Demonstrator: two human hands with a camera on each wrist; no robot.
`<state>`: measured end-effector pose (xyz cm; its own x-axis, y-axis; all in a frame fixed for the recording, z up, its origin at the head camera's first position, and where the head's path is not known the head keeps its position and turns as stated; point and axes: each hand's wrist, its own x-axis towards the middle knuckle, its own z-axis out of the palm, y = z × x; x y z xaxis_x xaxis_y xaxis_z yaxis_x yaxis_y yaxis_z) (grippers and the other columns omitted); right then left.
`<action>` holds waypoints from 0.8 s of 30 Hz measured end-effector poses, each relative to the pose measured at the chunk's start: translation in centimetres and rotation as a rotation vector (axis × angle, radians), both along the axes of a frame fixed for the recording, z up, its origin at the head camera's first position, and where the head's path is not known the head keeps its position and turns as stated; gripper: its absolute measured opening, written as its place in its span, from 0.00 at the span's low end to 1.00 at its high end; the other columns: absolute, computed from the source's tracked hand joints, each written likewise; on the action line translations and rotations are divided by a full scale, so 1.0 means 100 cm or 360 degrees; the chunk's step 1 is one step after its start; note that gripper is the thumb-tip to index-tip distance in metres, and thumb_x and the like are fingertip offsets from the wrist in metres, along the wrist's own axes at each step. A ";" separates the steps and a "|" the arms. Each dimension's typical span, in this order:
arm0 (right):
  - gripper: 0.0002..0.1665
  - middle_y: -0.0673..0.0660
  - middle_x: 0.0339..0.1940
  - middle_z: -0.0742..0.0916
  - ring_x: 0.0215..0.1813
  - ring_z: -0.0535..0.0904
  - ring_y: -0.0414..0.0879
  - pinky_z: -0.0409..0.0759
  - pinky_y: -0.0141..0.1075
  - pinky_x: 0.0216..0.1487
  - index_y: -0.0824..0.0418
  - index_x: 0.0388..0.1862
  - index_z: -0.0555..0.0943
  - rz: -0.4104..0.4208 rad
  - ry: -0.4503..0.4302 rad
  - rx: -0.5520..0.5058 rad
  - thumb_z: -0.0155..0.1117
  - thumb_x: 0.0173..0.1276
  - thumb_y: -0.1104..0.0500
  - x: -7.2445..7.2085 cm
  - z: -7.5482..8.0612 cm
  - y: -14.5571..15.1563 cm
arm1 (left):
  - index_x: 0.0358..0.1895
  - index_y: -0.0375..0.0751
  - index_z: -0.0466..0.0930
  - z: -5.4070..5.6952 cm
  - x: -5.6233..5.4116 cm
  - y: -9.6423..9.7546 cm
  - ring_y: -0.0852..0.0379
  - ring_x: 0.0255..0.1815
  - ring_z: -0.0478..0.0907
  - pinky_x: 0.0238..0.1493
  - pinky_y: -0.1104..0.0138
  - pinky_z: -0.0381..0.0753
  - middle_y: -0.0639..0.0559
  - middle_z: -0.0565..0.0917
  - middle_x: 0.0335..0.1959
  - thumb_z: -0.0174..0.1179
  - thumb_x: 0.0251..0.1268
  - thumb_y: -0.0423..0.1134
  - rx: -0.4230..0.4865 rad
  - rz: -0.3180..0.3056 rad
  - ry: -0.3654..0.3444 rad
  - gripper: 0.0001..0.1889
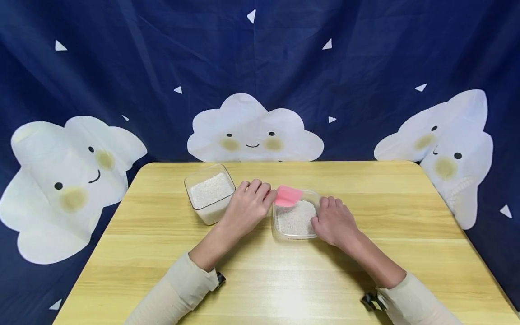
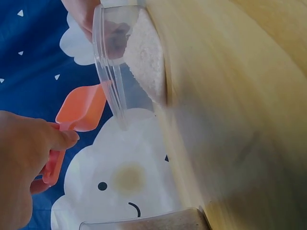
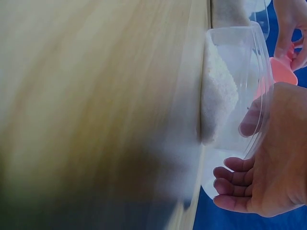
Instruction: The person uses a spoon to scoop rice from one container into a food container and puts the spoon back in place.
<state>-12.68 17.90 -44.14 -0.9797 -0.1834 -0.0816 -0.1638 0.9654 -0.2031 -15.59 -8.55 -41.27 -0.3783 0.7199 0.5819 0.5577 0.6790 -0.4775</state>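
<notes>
My left hand [image 1: 253,203] pinches the handle of a pink scoop [image 1: 288,196] between thumb and fingers. The scoop's bowl hangs over the rim of a clear plastic container [image 1: 295,235], tilted toward it in the left wrist view. White grains that look like rice [image 1: 297,219] lie heaped in this container, sloping up to one side. With my right hand [image 1: 335,223] I grip the container's right wall, the thumb inside the rim and the fingers [image 3: 233,184] outside. Whether anything is in the scoop cannot be seen.
Left of my left hand stands a taller clear square container [image 1: 209,212], partly filled with similar white grains. Both containers rest on a light wooden table [image 1: 260,275]. A dark blue curtain [image 1: 284,54] with smiling clouds hangs behind the table's far edge.
</notes>
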 end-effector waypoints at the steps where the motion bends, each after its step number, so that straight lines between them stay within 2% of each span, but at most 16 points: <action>1: 0.19 0.64 0.39 0.74 0.43 0.70 0.59 0.72 0.50 0.45 0.73 0.46 0.70 -0.0001 0.0002 0.0000 0.47 0.70 0.55 0.000 0.000 0.000 | 0.47 0.47 0.87 0.000 0.000 0.000 0.54 0.38 0.79 0.36 0.64 0.78 0.52 0.86 0.42 0.49 0.79 0.36 0.0012 0.0002 -0.0006 0.14; 12: 0.18 0.63 0.38 0.74 0.43 0.71 0.59 0.72 0.50 0.45 0.72 0.44 0.70 -0.0009 0.0013 -0.0008 0.47 0.69 0.55 0.001 -0.001 0.000 | 0.47 0.44 0.87 -0.002 0.001 -0.003 0.54 0.36 0.78 0.32 0.67 0.73 0.52 0.87 0.41 0.49 0.75 0.34 0.0033 0.0038 -0.0085 0.14; 24: 0.18 0.64 0.38 0.74 0.43 0.70 0.59 0.72 0.50 0.45 0.72 0.43 0.70 -0.0013 0.0005 -0.0004 0.47 0.69 0.55 0.001 0.001 -0.002 | 0.45 0.42 0.87 0.004 -0.002 -0.009 0.53 0.37 0.80 0.30 0.67 0.73 0.50 0.87 0.41 0.51 0.72 0.30 0.0129 0.0002 -0.0165 0.13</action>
